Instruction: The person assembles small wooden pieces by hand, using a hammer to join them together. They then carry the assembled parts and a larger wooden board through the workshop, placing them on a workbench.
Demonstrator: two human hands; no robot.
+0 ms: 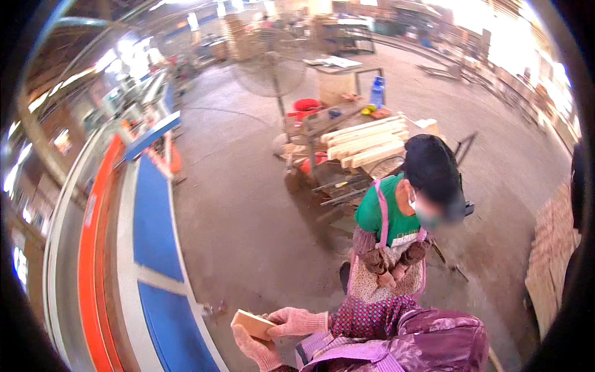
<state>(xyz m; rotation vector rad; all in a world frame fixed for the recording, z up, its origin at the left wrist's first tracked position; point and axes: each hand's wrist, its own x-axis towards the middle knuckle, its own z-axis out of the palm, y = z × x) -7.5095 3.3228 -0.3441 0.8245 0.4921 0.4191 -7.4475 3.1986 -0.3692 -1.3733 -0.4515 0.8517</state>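
Note:
A small flat piece of pale wood [253,323] is held between my two gloved hands at the bottom of the head view. My left hand [256,351], in a pink knit glove, grips its lower left side. On the wood's right end, my right hand [299,322] has its fingers closed, also in a pink glove. The right arm wears a patterned purple sleeve [372,318]. Just beyond that arm a co-worker [389,201] in a green shirt and apron has both hands together in front of the body.
At left runs a long machine with blue panels [158,217] and an orange rail [93,266]. Ahead are a stack of wood strips [365,141] on a work stand, a pedestal fan [271,71], a red bucket [305,108] and a blue bottle [377,92]. Stacked wood [551,254] stands at right.

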